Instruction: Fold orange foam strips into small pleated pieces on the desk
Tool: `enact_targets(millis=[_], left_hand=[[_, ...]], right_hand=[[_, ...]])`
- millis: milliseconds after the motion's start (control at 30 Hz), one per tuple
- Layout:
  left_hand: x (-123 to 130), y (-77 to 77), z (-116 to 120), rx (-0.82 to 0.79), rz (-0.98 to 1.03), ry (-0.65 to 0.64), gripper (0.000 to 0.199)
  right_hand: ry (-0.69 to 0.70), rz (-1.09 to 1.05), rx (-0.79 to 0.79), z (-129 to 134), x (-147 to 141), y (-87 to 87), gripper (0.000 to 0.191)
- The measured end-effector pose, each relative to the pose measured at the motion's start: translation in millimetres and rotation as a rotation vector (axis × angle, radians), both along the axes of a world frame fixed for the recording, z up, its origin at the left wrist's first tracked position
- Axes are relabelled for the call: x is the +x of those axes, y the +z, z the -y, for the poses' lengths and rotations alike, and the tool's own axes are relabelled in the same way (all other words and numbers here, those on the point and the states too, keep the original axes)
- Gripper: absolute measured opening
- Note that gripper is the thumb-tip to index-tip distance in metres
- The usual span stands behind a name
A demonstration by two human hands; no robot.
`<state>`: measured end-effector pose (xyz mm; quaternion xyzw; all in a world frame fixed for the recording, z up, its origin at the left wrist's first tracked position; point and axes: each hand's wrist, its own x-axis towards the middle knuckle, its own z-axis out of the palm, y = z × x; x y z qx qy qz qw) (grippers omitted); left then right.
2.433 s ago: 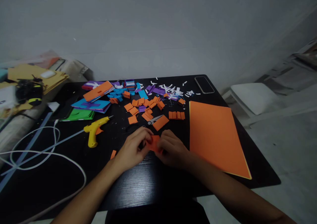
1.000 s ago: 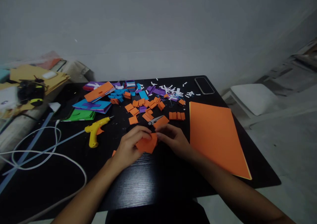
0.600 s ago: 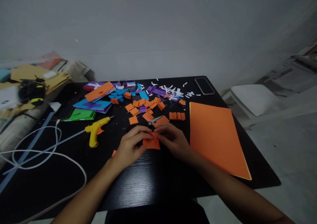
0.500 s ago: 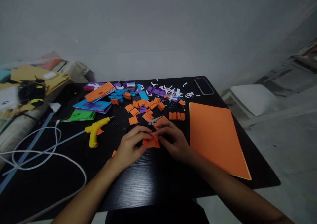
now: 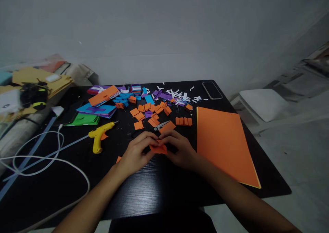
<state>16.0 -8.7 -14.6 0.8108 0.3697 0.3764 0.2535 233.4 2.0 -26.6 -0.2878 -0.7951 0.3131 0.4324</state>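
Between my two hands is a small orange piece of paper (image 5: pixel 158 148), bent and held near the front of the black table. My left hand (image 5: pixel 137 151) grips its left side with curled fingers. From the right, my right hand (image 5: pixel 180 149) pinches the other side, and the fingertips of both hands nearly meet on its far edge. Just beyond my fingers lie scissors (image 5: pixel 160 125), their blades showing and the handles partly hidden. A flat orange paper piece (image 5: pixel 167 126) rests beside the blades. Farther back, several small folded orange pieces (image 5: pixel 140 116) are scattered about.
A yellow glue gun (image 5: pixel 99 137) lies left, near a looping white cable (image 5: pixel 74 169). Large orange sheets (image 5: pixel 223 140) cover the right side. Coloured paper stacks (image 5: pixel 96 110), white scraps (image 5: pixel 177 95) and a phone (image 5: pixel 212 90) sit toward the back of the table (image 5: pixel 180 188).
The orange paper in my hands has gone from fairly flat to more bent. My fingertips have moved closer together along its far edge.
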Motion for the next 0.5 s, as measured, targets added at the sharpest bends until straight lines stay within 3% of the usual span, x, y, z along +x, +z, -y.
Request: enact_targets(millis=[267, 400, 500], left_hand=[[0, 3.0, 0, 0.007, -0.012, 0.006, 0.022], [-5, 10.9, 1, -0.071, -0.011, -0.048, 0.036], [-8, 14.9, 0, -0.171, 0.038, -0.080, 0.031]], right_hand=[[-0.070, 0.002, 0.058, 0, -1, -3.1, 0.019], [-0.096, -0.004, 0.061, -1, 0, -2.7, 0.018], [-0.108, -0.028, 0.041, -1, -1, -3.0, 0.020]])
